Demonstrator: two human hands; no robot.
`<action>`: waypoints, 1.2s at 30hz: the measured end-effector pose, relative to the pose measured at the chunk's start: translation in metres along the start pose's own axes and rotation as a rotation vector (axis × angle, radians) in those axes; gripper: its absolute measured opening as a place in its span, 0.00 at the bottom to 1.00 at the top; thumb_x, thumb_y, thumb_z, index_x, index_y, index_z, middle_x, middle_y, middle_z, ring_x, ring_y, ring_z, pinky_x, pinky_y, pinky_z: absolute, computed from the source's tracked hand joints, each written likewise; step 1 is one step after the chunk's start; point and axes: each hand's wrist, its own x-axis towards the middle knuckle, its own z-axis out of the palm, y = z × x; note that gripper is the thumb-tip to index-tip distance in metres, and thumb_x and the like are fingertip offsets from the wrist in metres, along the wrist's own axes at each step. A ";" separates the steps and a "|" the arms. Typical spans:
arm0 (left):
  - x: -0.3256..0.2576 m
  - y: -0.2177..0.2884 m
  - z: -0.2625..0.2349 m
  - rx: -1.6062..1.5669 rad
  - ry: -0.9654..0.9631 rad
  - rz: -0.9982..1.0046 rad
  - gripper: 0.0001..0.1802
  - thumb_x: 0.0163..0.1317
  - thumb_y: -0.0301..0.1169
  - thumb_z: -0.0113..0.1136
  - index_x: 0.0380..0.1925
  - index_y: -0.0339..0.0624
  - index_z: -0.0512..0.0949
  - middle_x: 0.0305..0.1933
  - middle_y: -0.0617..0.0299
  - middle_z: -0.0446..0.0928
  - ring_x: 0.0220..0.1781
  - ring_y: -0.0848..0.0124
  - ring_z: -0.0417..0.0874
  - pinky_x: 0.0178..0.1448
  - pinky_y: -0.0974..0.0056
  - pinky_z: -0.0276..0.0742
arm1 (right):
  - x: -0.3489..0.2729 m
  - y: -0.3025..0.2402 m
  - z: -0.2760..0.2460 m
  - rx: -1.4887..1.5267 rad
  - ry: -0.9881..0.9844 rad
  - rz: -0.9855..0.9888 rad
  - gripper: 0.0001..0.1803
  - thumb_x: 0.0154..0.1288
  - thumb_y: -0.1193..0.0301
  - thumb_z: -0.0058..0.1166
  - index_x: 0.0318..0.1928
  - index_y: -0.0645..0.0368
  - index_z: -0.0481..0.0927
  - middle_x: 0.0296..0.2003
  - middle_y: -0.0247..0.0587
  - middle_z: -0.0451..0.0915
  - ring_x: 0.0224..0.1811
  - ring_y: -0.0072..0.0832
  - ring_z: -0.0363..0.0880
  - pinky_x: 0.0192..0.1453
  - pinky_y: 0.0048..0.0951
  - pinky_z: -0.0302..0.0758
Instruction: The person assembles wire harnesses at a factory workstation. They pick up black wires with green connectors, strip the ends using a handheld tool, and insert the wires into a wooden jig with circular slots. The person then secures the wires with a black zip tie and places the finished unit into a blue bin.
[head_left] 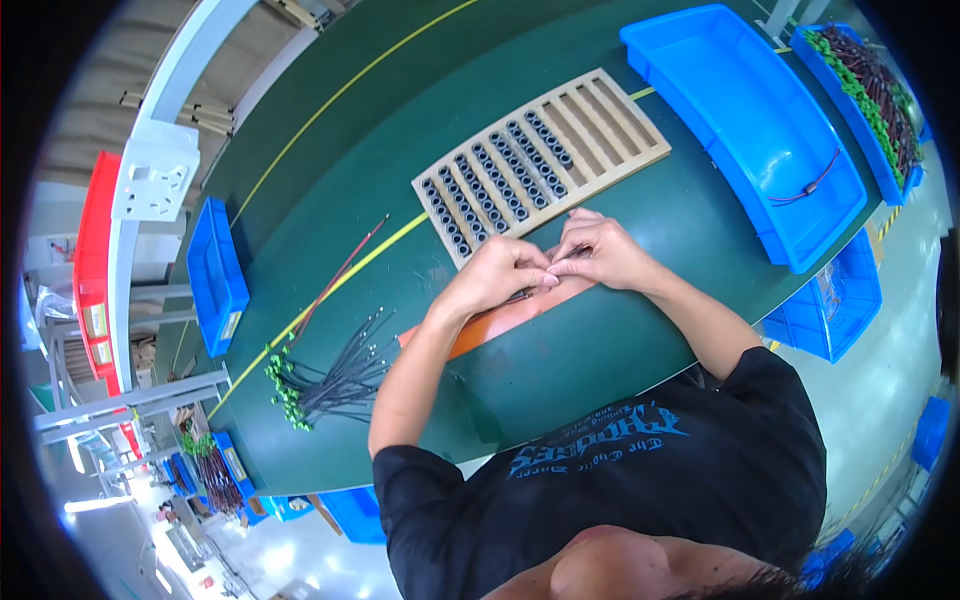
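Observation:
Both of my hands meet over an orange strip (487,330) on the green table, just in front of a slotted wooden tray (600,180). My left hand (497,275) is closed in a pinch, thumb and forefinger against the fingertips of my right hand (605,252). That hand pinches too, from the other side. Whatever small piece lies between the fingertips is hidden. A thin dark bit shows under the left fingers. Several short black cylindrical parts (498,165) stand in rows in the tray's left slots; its right slots hold none.
Left of my left forearm lies a bundle of black wires (345,380) with green ends, and a red wire (345,270) beyond it. A large blue bin (740,110) at the right holds one dark-red wire. Another blue bin (862,120) contains many wires. A small blue bin (216,275) sits far left.

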 end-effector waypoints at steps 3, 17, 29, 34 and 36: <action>-0.005 -0.004 0.005 -0.123 0.067 0.041 0.07 0.65 0.27 0.70 0.39 0.34 0.89 0.32 0.61 0.87 0.34 0.78 0.83 0.40 0.68 0.80 | 0.000 -0.001 -0.006 0.134 0.030 0.058 0.07 0.61 0.67 0.72 0.35 0.57 0.91 0.30 0.35 0.84 0.41 0.29 0.78 0.49 0.33 0.76; -0.011 -0.025 0.027 -0.129 0.276 0.180 0.07 0.66 0.27 0.70 0.40 0.35 0.89 0.32 0.62 0.85 0.34 0.78 0.83 0.40 0.70 0.79 | -0.013 -0.015 0.005 0.253 0.175 0.210 0.12 0.73 0.66 0.63 0.35 0.62 0.86 0.37 0.37 0.85 0.41 0.25 0.82 0.49 0.31 0.77; -0.010 -0.043 0.029 -0.050 0.356 0.344 0.08 0.62 0.27 0.73 0.40 0.37 0.89 0.34 0.62 0.81 0.36 0.74 0.80 0.41 0.68 0.77 | -0.011 -0.018 0.001 0.646 0.114 0.357 0.14 0.79 0.65 0.55 0.44 0.64 0.84 0.40 0.37 0.85 0.50 0.22 0.82 0.57 0.29 0.77; -0.044 -0.008 0.014 0.086 0.383 0.335 0.16 0.61 0.32 0.74 0.48 0.38 0.86 0.35 0.60 0.83 0.41 0.69 0.82 0.45 0.64 0.78 | -0.011 -0.023 0.006 0.444 0.231 0.186 0.15 0.82 0.63 0.50 0.45 0.63 0.81 0.42 0.41 0.85 0.52 0.26 0.82 0.62 0.31 0.76; -0.064 -0.001 0.009 0.238 0.345 0.307 0.19 0.62 0.33 0.73 0.51 0.37 0.84 0.36 0.59 0.83 0.41 0.69 0.83 0.46 0.64 0.79 | -0.004 -0.038 0.015 0.563 0.220 0.107 0.15 0.83 0.62 0.47 0.45 0.61 0.78 0.43 0.43 0.85 0.52 0.30 0.83 0.64 0.33 0.75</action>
